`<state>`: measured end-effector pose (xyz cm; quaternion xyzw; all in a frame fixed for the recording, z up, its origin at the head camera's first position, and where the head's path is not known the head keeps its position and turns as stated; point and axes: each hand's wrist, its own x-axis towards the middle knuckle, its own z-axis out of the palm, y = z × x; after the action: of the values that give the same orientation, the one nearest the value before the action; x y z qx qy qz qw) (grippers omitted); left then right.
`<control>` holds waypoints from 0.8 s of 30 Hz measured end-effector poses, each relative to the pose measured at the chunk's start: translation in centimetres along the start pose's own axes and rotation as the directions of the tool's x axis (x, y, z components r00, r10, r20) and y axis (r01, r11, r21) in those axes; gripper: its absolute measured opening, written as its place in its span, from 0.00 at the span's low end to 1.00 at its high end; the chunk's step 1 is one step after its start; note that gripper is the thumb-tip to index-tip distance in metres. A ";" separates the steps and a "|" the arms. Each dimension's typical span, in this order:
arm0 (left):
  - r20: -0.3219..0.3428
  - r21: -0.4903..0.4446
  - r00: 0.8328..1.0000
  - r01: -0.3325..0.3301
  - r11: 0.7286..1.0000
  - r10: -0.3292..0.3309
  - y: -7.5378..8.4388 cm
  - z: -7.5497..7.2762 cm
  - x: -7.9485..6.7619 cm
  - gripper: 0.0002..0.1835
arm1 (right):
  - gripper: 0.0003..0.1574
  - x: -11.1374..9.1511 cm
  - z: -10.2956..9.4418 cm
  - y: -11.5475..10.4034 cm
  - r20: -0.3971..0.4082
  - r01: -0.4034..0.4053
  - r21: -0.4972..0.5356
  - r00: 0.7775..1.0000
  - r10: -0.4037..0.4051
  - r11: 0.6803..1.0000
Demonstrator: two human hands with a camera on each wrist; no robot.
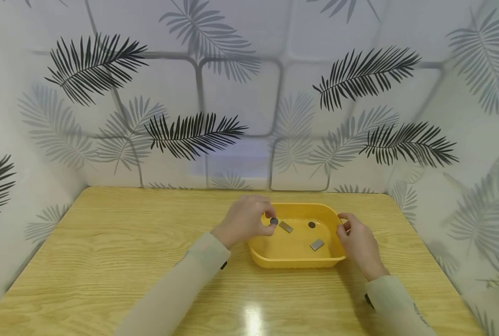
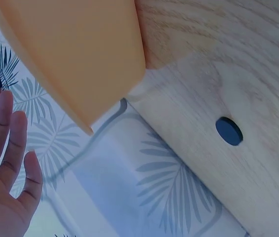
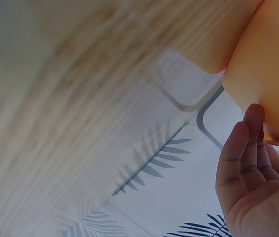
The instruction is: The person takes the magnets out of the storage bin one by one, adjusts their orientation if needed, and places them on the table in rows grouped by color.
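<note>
A yellow plastic basin [image 1: 274,263] sits on the table. Inside it lie a dark round disc [image 1: 312,225] and two small grey rectangular blocks, one near the middle [image 1: 286,227] and one toward the front right [image 1: 317,244]. Over the basin's left side my left hand [image 1: 245,219] pinches another dark disc [image 1: 273,221] between thumb and fingertips. In the left wrist view this disc appears edge-on. My right hand [image 1: 360,242] holds the basin's right rim, with fingers against the outer wall in the right wrist view.
One more black disc [image 2: 229,131] lies on the wood-grain table [image 1: 128,242], seen in the left wrist view and hidden behind the left hand or arm from the head. A leaf-patterned covering [image 1: 241,93] rises along the table's back edge and sides.
</note>
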<state>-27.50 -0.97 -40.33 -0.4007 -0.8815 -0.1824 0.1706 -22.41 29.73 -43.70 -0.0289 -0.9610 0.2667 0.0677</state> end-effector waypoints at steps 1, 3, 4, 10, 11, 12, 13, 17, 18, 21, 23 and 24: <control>-0.007 0.002 1.000 -0.002 1.000 0.002 -0.2 0.0 -0.1 0.03 | 0.26 0.0 0.0 0.0 0.000 -0.002 0.001 1.000 0.002 1.000; -0.018 0.008 1.000 -0.003 1.000 0.003 -0.5 -0.2 -0.3 0.03 | 0.26 0.0 0.0 -0.1 -0.002 -0.005 0.000 1.000 0.005 1.000; -0.023 0.010 1.000 -0.001 1.000 0.001 -0.7 -0.3 -0.4 0.03 | 0.26 0.0 0.0 -0.1 -0.003 -0.007 0.000 1.000 0.007 1.000; -0.037 0.026 0.999 0.039 0.999 -0.038 -1.8 -1.1 -1.2 0.02 | 0.26 -0.1 0.0 -0.2 -0.001 -0.009 0.003 1.000 0.009 1.000; -0.039 0.034 0.998 0.044 0.998 -0.043 -2.0 -1.3 -1.4 0.02 | 0.26 -0.1 0.0 -0.2 0.000 -0.009 0.003 1.000 0.009 1.000; -0.040 0.040 0.998 0.051 0.998 -0.050 -2.2 -1.4 -1.5 0.02 | 0.26 -0.1 0.0 -0.2 0.002 -0.009 0.004 1.000 0.009 1.000; -0.041 0.039 0.998 0.059 0.998 -0.057 -2.4 -1.6 -1.7 0.02 | 0.26 -0.1 0.0 -0.3 0.002 -0.010 0.003 1.000 0.010 1.000; -0.052 0.048 0.996 0.080 0.996 -0.078 -3.1 -2.3 -2.3 0.02 | 0.26 0.0 0.0 -0.3 0.003 -0.006 -0.002 1.000 0.006 1.000; -0.052 0.048 0.995 0.088 0.995 -0.086 -3.3 -2.4 -2.5 0.03 | 0.26 0.0 0.0 -0.3 0.004 -0.006 -0.002 1.000 0.006 1.000; -0.046 0.056 0.993 0.110 0.992 -0.107 -4.0 -2.8 -3.1 0.03 | 0.26 0.0 0.0 -0.2 0.007 -0.006 -0.003 1.000 0.006 1.000; -0.034 0.063 0.991 0.131 0.989 -0.129 -4.5 -2.9 -3.5 0.03 | 0.26 0.0 0.0 -0.2 0.007 -0.006 -0.005 1.000 0.006 1.000; -0.028 0.066 0.990 0.142 0.988 -0.141 -4.7 -3.0 -3.8 0.04 | 0.26 0.0 0.1 -0.1 0.006 -0.006 -0.007 1.000 0.006 1.000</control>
<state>-28.34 -7.64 -40.28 -0.3290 -0.9114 -0.1685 0.1809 -22.42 29.58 -43.67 -0.0311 -0.9620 0.2638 0.0637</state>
